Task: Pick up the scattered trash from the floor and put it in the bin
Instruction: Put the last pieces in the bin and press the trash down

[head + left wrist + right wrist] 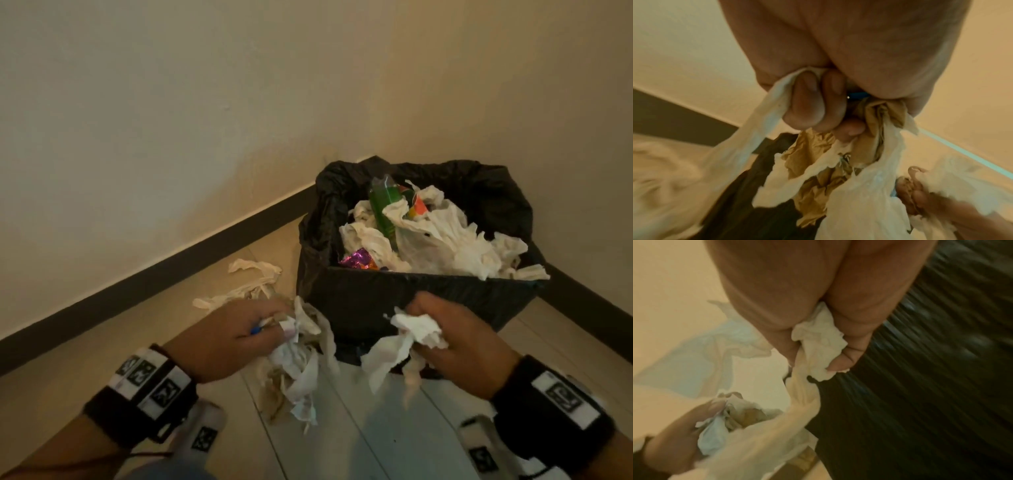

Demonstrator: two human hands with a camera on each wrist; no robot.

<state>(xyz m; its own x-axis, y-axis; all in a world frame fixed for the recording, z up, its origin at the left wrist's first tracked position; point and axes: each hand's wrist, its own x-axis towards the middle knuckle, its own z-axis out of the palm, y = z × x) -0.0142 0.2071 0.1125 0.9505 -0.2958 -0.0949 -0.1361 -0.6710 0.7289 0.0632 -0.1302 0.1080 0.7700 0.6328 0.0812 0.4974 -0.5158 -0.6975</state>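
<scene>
A bin (428,291) lined with a black bag stands in the corner, heaped with crumpled tissues, a green bottle (385,209) and a shiny purple wrapper (358,261). My left hand (239,337) grips a bunch of white and brown tissues (298,363) just left of the bin's front, with something small and blue (255,330) between the fingers. In the left wrist view the curled fingers (807,104) clamp the tissue bunch (818,170). My right hand (459,339) grips a wad of white tissue (407,337) in front of the bin; the right wrist view shows that wad (818,344).
More torn tissue strips (250,277) lie on the pale plank floor by the dark skirting board (137,291), left of the bin. Walls close in behind and to the right. The black bag (920,386) fills the right wrist view's right side.
</scene>
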